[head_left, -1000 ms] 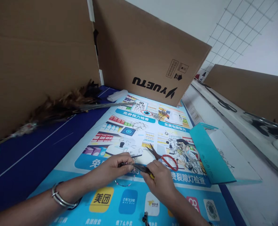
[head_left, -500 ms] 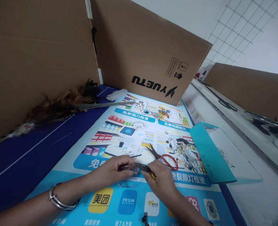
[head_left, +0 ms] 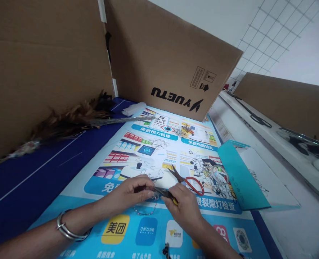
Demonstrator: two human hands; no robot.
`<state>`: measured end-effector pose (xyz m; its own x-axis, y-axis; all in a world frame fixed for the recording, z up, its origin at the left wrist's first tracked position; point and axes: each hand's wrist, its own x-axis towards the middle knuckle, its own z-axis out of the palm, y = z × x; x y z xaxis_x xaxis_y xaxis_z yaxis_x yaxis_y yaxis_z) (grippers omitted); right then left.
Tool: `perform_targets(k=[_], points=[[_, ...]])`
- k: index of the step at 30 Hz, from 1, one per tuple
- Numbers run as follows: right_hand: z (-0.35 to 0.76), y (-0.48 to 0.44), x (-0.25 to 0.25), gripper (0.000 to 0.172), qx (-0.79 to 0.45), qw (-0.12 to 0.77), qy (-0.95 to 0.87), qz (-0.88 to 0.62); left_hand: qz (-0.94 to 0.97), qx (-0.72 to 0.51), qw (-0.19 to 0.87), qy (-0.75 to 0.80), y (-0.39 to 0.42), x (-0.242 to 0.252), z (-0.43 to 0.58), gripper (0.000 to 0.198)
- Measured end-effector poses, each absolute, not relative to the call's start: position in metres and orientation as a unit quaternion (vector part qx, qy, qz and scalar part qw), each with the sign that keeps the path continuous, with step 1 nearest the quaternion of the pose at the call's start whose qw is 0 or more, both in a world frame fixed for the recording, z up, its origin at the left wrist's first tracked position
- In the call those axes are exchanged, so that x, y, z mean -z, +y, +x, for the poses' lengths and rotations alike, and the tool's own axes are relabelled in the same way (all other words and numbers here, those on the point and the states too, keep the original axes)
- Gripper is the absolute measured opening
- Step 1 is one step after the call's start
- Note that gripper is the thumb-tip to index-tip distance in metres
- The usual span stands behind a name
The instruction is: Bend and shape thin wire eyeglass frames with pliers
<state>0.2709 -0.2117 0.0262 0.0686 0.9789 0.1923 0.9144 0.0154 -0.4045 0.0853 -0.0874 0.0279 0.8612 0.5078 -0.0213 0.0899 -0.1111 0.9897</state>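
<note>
My left hand (head_left: 138,190) is closed in a pinch on a small comb-like piece (head_left: 156,195) with fine parallel teeth. A thin beaded strand (head_left: 145,214) hangs from it in a loop over the printed sheet. Wrapped round the handles of pliers is my right hand (head_left: 185,205). The pliers (head_left: 162,191) have dark pointed jaws and a yellow grip, and their tips reach the left fingertips at the comb-like piece. What the jaws touch is too small to tell. Just beyond the right hand lie scissors (head_left: 193,185) with orange-red handles, their blades apart.
Small wire pieces and dark loops (head_left: 202,167) lie near a silver ring-shaped roll (head_left: 220,175). A teal folder (head_left: 242,176) stands at the right. Brown feathers (head_left: 67,118) and thin metal rods (head_left: 121,120) lie left. Cardboard panels (head_left: 170,54) rise behind. A small black item (head_left: 166,250) sits in front.
The left fingers have shifted slightly, and more of the comb-like piece's teeth and the beaded loop now shows. The pliers stay almost in place in the right hand.
</note>
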Motion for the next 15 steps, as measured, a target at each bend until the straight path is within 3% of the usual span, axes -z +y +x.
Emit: perform_targets(k=[15], points=[[0.2728,-0.2109,-0.0339,0.012,-0.047,0.173,-0.675,-0.715,0.759,-0.171,0.581,0.241,-0.0837,-0.0241,0.0818,0.02]])
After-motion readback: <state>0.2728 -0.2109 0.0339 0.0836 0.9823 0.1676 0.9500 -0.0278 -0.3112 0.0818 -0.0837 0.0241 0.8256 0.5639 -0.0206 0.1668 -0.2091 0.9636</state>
